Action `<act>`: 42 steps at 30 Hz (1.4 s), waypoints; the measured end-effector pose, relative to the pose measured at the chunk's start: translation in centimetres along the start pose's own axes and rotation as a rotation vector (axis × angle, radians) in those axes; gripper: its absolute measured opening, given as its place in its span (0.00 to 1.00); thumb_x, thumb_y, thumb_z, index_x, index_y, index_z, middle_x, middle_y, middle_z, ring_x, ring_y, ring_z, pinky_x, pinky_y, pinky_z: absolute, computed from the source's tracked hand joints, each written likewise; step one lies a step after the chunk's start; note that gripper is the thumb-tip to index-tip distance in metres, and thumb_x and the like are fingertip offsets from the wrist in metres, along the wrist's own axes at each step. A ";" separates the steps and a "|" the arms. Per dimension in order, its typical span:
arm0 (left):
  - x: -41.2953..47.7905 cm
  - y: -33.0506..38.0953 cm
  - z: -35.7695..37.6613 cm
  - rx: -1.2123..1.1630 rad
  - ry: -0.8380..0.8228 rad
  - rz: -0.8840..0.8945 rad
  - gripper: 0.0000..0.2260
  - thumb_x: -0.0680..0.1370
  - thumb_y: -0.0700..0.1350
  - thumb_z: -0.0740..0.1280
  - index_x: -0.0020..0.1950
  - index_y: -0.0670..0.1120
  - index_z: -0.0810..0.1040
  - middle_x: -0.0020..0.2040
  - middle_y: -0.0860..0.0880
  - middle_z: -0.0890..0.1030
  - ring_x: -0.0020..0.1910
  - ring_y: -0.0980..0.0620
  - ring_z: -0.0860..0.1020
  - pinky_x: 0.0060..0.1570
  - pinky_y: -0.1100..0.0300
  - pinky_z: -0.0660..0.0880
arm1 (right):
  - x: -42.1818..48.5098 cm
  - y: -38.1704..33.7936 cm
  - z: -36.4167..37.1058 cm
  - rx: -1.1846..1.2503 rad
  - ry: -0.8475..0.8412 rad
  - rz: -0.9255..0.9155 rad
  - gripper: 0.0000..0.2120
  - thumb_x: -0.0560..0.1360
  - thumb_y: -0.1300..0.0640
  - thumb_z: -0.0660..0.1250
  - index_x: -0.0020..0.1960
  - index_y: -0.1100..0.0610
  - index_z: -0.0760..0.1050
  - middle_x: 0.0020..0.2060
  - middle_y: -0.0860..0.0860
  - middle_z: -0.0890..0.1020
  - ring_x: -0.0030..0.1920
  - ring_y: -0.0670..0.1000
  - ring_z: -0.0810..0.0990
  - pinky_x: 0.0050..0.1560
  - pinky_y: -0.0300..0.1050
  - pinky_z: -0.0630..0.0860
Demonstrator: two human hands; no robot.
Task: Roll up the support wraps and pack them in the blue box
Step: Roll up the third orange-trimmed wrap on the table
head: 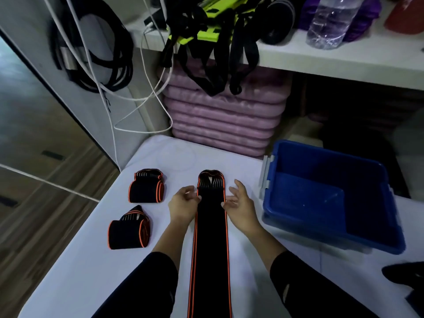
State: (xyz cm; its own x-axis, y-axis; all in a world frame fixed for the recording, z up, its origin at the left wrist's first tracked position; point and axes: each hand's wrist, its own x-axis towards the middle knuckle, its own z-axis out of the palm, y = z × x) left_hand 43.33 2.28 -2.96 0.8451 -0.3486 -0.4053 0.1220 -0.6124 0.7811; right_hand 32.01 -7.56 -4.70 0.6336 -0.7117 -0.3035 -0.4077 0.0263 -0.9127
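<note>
A white counter (91, 260) fills the lower part of the view. Above and behind it runs a pale shelf (321, 63), with black and neon-green straps (206, 35) hanging over its edge and a clear plastic bottle (330, 21) standing to their right. Under the shelf, a stack of pink mats (224, 120) sits just past the counter's far edge.

The blue box (325, 232) stands on the right side of the counter, with no wraps inside it.

One long support wrap (210, 249), black with orange edging, lies flat and unrolled down the middle of the counter. It runs from the bottom of the view to a rounded end near the far edge. Two rolled wraps lie well to its left, apart from each other: the far roll (146, 188) and the near roll (128, 230).

Both hands sit at the far stretch of the long wrap, one on each side. The left hand (183, 204) has its fingers bent inward with the tips on the wrap's left orange edge; I cannot tell whether its grip pinches the fabric or only touches it. The right hand (241, 203) has a released grip, its fingers spread and relaxed, with the fingertips (226, 201) just at the wrap's right edge.
</note>
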 end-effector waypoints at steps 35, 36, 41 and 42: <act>-12.0 -6.9 -4.1 0.174 -0.233 -0.025 0.15 0.73 0.39 0.65 0.59 0.42 0.76 0.55 0.45 0.78 0.36 0.44 0.80 0.46 0.53 0.80 | -15.0 2.3 0.0 -0.230 -0.123 0.175 0.26 0.73 0.62 0.68 0.69 0.54 0.64 0.63 0.54 0.74 0.56 0.53 0.77 0.58 0.43 0.74; -12.5 -7.1 -4.1 0.186 -0.240 0.012 0.15 0.73 0.39 0.65 0.60 0.43 0.76 0.54 0.46 0.79 0.41 0.45 0.80 0.48 0.54 0.79 | -15.4 2.4 -0.1 -0.254 -0.144 0.149 0.25 0.73 0.62 0.68 0.68 0.53 0.66 0.63 0.52 0.74 0.55 0.51 0.77 0.59 0.43 0.75; -15.1 -8.4 -4.9 0.407 -0.288 0.436 0.16 0.72 0.39 0.68 0.58 0.48 0.77 0.49 0.51 0.76 0.49 0.55 0.73 0.49 0.68 0.66 | -17.9 2.6 -0.7 -0.303 -0.174 -0.031 0.18 0.73 0.63 0.66 0.61 0.50 0.73 0.58 0.46 0.75 0.58 0.48 0.75 0.56 0.35 0.71; -15.7 -8.9 -5.1 0.411 -0.329 0.490 0.14 0.71 0.39 0.68 0.55 0.48 0.79 0.47 0.53 0.75 0.47 0.57 0.73 0.49 0.69 0.66 | -18.6 2.7 -0.9 -0.321 -0.215 -0.073 0.17 0.72 0.65 0.65 0.57 0.49 0.76 0.55 0.47 0.76 0.55 0.48 0.76 0.54 0.33 0.72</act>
State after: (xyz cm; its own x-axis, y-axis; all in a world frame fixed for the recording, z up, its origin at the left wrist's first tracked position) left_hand 31.68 16.84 -1.13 0.5437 -0.8081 -0.2267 -0.4921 -0.5257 0.6939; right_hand 18.55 5.09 -1.29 0.7778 -0.5394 -0.3226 -0.5201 -0.2642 -0.8122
